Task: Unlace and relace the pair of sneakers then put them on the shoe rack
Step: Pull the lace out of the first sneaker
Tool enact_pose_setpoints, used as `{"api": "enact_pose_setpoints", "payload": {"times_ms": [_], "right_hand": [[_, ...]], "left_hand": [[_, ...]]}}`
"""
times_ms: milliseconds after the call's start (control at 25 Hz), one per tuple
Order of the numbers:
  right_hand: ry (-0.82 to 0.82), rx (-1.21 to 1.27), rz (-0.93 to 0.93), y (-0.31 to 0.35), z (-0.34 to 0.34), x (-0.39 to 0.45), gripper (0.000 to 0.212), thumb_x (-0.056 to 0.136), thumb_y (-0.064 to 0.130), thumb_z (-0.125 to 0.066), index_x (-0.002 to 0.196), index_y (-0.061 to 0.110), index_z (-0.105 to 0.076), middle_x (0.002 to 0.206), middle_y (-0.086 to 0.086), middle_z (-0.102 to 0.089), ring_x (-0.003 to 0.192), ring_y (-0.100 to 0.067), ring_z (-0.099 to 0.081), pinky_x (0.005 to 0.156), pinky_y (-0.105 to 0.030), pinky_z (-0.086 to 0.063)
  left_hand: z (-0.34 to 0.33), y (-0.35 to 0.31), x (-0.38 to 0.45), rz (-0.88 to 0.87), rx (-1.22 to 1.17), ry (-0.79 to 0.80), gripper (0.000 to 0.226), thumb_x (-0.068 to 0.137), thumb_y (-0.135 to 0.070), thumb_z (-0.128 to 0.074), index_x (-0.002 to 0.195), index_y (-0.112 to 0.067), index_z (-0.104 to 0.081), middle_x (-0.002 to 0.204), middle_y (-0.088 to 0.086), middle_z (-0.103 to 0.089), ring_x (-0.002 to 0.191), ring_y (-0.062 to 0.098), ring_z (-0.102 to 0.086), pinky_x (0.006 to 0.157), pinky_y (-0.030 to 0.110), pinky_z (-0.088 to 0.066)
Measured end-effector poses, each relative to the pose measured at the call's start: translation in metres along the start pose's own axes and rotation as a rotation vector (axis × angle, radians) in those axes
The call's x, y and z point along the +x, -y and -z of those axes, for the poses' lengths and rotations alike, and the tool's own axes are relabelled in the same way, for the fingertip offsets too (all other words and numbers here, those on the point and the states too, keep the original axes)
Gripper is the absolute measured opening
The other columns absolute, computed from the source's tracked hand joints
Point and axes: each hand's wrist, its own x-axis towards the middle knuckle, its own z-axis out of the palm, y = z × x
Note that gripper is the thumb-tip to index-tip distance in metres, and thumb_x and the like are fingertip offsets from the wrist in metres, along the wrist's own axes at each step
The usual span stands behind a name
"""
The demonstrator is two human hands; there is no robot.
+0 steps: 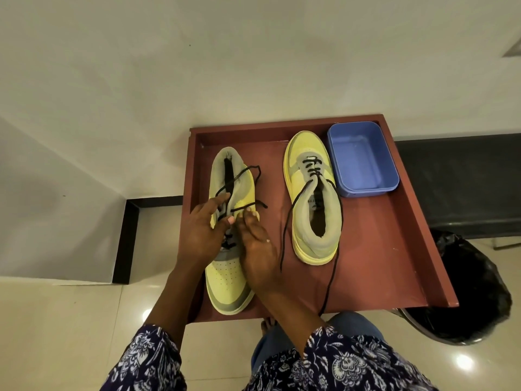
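Note:
Two yellow-and-grey sneakers lie on a reddish-brown tray-like shelf (389, 249). The left sneaker (228, 280) points its toe toward me; its black lace (248, 172) is loose around the upper eyelets. My left hand (201, 235) holds the lace at the shoe's left side, fingers curled. My right hand (258, 249) pinches the lace at the tongue's right side. The right sneaker (313, 193) points its toe away, and its loose black lace (329, 280) trails down past the shelf's front edge.
A blue plastic tub (363, 159) with nothing in it stands at the shelf's back right corner, beside the right sneaker. A bin lined with a black bag (473, 292) stands on the floor at the right. White wall behind, glossy tiled floor below.

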Motion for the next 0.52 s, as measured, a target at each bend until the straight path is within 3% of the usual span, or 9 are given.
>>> {"api": "enact_pose_setpoints", "payload": {"times_ms": [160, 240, 360, 440, 520], "right_hand": [[0.03, 0.039, 0.037, -0.004, 0.008, -0.019, 0.04, 0.076, -0.002, -0.047, 0.112, 0.0, -0.065, 0.117, -0.016, -0.065, 0.11, -0.03, -0.061, 0.103, -0.03, -0.039], [0.056, 0.225, -0.096, -0.005, 0.023, -0.019, 0.046, 0.072, -0.004, -0.045, 0.112, 0.003, -0.066, 0.119, -0.007, -0.064, 0.113, -0.019, -0.059, 0.103, -0.027, -0.044], [-0.071, 0.495, -0.312, 0.004, 0.052, -0.001, 0.043, 0.079, -0.01, -0.044, 0.113, 0.003, -0.065, 0.113, 0.005, -0.06, 0.109, -0.008, -0.055, 0.094, -0.005, -0.04], [-0.171, 0.536, -0.405, 0.014, 0.065, 0.022, 0.039, 0.085, -0.011, -0.045, 0.116, 0.005, -0.064, 0.113, 0.003, -0.063, 0.107, -0.008, -0.056, 0.09, -0.005, -0.04], [-0.125, 0.463, -0.477, 0.021, 0.066, 0.044, 0.04, 0.089, -0.006, -0.043, 0.122, 0.008, -0.06, 0.121, -0.004, -0.062, 0.112, -0.013, -0.055, 0.091, -0.013, -0.039]], "left_hand": [[0.002, 0.0, -0.004, -0.018, -0.027, 0.003, 0.041, 0.087, -0.025, -0.06, 0.125, -0.037, -0.05, 0.122, 0.004, -0.057, 0.106, 0.026, -0.058, 0.087, 0.049, -0.053], [0.004, 0.002, -0.009, -0.028, -0.029, 0.002, 0.038, 0.088, -0.024, -0.059, 0.122, -0.037, -0.051, 0.118, 0.005, -0.058, 0.103, 0.026, -0.06, 0.084, 0.05, -0.053], [0.007, 0.004, -0.017, -0.037, -0.008, 0.006, 0.035, 0.089, -0.021, -0.058, 0.121, -0.034, -0.053, 0.109, 0.007, -0.06, 0.095, 0.025, -0.062, 0.08, 0.048, -0.055], [0.008, 0.005, -0.022, -0.04, 0.007, 0.004, 0.034, 0.089, -0.018, -0.058, 0.12, -0.03, -0.054, 0.105, 0.007, -0.061, 0.091, 0.025, -0.062, 0.079, 0.044, -0.056], [0.008, 0.003, -0.026, -0.045, 0.023, -0.006, 0.033, 0.088, -0.016, -0.059, 0.119, -0.027, -0.056, 0.1, 0.005, -0.059, 0.089, 0.025, -0.062, 0.077, 0.04, -0.056]]}}
